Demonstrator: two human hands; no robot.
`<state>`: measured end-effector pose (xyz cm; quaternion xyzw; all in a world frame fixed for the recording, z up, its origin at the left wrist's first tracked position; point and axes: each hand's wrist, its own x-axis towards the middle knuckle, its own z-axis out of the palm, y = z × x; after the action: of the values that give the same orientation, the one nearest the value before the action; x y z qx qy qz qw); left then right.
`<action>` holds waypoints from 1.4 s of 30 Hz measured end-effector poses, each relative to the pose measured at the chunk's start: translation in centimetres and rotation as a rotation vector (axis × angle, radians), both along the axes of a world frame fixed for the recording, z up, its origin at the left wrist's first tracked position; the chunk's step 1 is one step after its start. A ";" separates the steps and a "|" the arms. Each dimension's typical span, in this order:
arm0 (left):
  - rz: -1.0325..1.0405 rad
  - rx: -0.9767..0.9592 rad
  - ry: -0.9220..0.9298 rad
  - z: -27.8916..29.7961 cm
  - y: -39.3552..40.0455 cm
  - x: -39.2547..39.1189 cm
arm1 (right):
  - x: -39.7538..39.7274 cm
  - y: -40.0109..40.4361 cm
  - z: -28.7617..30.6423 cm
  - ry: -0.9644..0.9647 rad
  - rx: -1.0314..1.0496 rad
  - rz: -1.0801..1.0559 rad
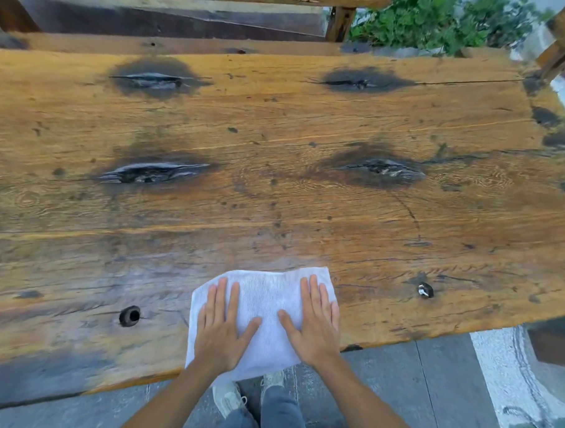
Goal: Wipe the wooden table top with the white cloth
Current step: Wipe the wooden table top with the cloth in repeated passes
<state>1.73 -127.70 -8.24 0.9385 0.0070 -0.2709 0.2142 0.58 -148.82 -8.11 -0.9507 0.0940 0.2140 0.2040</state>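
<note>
Cloth [264, 313] lies on table top [278, 132] at near edge; L hand [219, 327] on cloth's left part, R hand [315, 325] on its right.

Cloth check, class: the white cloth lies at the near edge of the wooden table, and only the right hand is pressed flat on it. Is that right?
Not quite. The head view shows both hands flat on the cloth: the left hand and the right hand. The rest holds: the cloth lies at the near edge of the table.
</note>
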 end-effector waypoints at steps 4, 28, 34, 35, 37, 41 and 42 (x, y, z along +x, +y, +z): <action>-0.003 0.070 0.008 -0.5 -0.3 4.1 | 2.8 -0.8 -0.5 -0.009 -0.005 -0.013; -0.003 0.105 0.151 -0.9 -3.1 25.3 | 26.4 -3.8 -2.4 0.002 -0.013 0.038; -0.020 0.117 0.128 -1.3 -4.0 32.1 | 32.7 -4.7 -2.7 0.005 -0.025 0.047; -0.018 0.119 0.116 -1.4 -4.1 33.0 | 33.8 -4.9 -2.7 0.005 -0.029 0.051; -0.010 0.110 0.092 -1.4 -4.5 34.9 | 35.9 -5.0 -2.7 -0.017 -0.031 0.052; -0.003 0.140 0.034 -1.7 -5.4 38.8 | 39.0 -5.5 -2.9 -0.071 -0.056 0.038; 0.000 0.140 0.036 -1.8 -5.6 40.2 | 40.0 -5.6 -3.0 -0.070 -0.056 0.037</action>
<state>41.90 -133.33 -10.09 0.9460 0.0296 -0.2867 0.1480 40.55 -154.46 -11.14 -0.9645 0.0751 0.1815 0.1766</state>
